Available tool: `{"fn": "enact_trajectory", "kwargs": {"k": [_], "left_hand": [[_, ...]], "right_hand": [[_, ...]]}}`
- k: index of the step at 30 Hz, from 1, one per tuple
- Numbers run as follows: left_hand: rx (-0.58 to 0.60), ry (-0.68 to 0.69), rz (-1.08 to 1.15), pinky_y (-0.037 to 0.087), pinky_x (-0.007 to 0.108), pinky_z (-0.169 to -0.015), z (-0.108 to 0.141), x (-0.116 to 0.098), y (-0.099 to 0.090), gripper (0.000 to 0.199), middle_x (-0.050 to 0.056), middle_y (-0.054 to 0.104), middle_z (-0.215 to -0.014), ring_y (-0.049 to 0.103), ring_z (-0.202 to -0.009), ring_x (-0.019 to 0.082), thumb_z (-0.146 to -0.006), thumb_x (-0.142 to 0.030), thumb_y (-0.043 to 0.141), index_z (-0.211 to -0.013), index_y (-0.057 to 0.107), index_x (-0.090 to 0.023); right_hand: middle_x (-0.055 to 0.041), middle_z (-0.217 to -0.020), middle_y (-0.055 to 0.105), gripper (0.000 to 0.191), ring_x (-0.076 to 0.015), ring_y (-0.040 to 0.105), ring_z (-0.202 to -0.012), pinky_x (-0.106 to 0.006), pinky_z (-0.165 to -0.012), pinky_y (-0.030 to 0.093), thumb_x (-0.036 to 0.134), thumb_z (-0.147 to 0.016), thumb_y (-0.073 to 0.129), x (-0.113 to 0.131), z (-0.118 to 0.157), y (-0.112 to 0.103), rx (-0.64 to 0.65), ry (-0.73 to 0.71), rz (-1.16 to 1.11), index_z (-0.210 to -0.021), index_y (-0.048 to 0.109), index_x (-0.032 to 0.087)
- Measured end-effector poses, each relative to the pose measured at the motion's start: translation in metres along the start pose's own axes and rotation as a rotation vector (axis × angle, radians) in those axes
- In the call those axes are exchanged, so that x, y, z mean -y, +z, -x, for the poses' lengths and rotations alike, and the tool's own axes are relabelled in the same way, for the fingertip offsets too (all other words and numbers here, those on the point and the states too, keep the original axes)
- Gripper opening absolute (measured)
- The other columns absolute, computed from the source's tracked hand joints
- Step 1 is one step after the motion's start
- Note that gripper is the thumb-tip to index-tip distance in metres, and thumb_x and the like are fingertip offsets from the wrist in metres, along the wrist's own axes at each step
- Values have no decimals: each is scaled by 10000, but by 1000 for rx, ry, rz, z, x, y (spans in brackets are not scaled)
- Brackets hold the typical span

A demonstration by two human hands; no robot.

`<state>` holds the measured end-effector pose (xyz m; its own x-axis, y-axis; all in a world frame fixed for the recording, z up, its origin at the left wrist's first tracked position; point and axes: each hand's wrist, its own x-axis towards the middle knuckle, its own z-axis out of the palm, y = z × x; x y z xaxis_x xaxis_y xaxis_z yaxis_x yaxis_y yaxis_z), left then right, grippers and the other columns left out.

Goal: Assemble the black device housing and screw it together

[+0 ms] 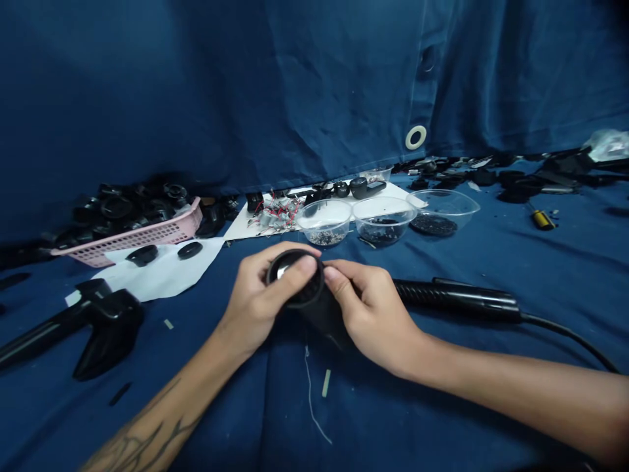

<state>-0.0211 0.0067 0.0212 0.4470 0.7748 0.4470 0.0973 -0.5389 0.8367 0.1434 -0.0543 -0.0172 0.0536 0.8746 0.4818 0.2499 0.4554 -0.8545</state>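
My left hand (263, 295) and my right hand (368, 314) both grip a black plastic hair dryer body (314, 308) above the blue cloth. Its round open end (295, 278) faces up and shows a shiny metal inside, partly covered by my left thumb. My right fingertips press against the rim of that opening. The lower part of the body is mostly hidden by my hands. Just beyond my right hand lies a black corded handle unit (457, 298), its cable (570, 337) running off to the right.
A black hair dryer housing (105, 324) lies at the left, near a white paper sheet (162, 272) holding black round parts. Behind stand a pink plastic basket (132, 239) of black parts and several clear bowls (382, 219) of small pieces. A blue cloth backdrop (295, 85) rises behind.
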Motion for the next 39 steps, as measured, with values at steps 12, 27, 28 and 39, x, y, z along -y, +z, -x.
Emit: {"fn": "enact_trajectory", "kwargs": {"k": [12,27,28,39], "left_hand": [[-121,-100,145,589,379,-852,5,1,18,249,71,790,-1016,747,-965,266,-954,-456,710,-1042,755,-228],[-1,-94,75,563,382,-968,0,1,10,304,91,762,-1211,701,-1164,297,-942,-467,718,-1126,760,-229],[25,-101,54,566,370,-956,-1,1,7,356,86,760,-1222,702,-1155,295,-889,-450,782,-1171,748,-236],[204,-19,-61,623,354,-956,-13,-3,-20,563,71,755,-1272,727,-1158,289,-755,-321,906,-1286,719,-293]], "right_hand": [[-41,-835,677,477,-169,636,-757,-283,-682,577,554,-1100,455,-11,-7,7,201,268,-553,-1007,712,163],[-52,-905,714,498,-158,631,-769,-270,-710,554,633,-998,645,-7,-6,1,144,270,-566,-1008,757,148],[-49,-965,725,461,-159,655,-835,-270,-781,571,602,-997,666,-5,-7,0,109,194,-531,-1057,762,154],[-71,-1241,715,454,-222,694,-1145,-356,-1007,563,519,-980,730,-8,-5,0,7,34,-317,-1296,688,197]]}}
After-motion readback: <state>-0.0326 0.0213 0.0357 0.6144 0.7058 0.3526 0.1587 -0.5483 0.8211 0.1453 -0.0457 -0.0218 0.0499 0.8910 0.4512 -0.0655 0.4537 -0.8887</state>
